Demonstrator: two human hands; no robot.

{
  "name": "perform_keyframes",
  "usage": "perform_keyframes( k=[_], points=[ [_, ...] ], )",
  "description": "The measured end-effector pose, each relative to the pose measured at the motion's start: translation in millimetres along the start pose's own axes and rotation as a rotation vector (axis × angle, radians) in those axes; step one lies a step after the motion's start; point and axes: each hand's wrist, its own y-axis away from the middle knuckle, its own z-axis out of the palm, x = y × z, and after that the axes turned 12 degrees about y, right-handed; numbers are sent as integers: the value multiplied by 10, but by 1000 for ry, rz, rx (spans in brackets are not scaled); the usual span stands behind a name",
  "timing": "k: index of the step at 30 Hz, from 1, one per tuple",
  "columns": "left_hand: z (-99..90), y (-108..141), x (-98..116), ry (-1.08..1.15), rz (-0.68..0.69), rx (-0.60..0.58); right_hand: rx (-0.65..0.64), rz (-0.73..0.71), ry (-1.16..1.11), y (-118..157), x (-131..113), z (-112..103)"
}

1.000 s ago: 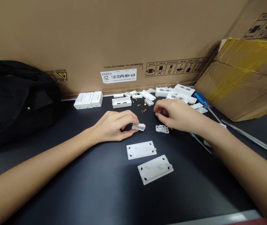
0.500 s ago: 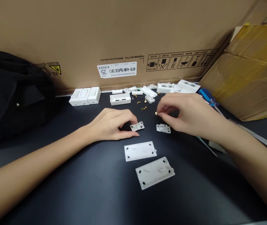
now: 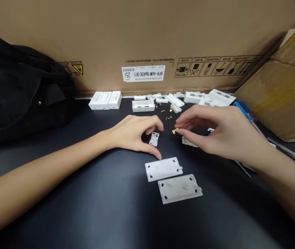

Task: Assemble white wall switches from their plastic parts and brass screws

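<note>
The small, bent, shiny gold metal piece (image 3: 174, 131) is pinched in your right fingers (image 3: 195, 112), above the worktop (image 3: 98, 207). Your left fingers (image 3: 151, 121) have opened around the moulded white block (image 3: 154, 139), leaving it ungripped; contact is unclear. Nearer you lie two thin, holed plastic plates (image 3: 163, 168).

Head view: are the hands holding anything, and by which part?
The right hand holds a small brass-coloured metal piece by its right end, between thumb and fingertips. The left hand curves around a white plastic part without visibly gripping it.
</note>
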Motion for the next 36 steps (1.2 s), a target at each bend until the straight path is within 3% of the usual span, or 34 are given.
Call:
perform_keyframes(
  k=[4, 10, 16, 21, 36],
  points=[
    [-35, 0, -24, 163, -67, 32, -1, -38, 32, -11, -2, 11],
    [-56, -14, 39, 90, -160, -83, 19, -102, 128, -13, 10, 5],
    [-22, 17, -5, 217, -26, -38, 11, -112, 152, -7, -15, 0],
    [-8, 15, -22, 218, 68, -84, -20, -115, 167, -1, -52, 43],
    [-27, -47, -42, 385, -4, -91, -65, -50, 123, -54, -52, 214]
  ],
)
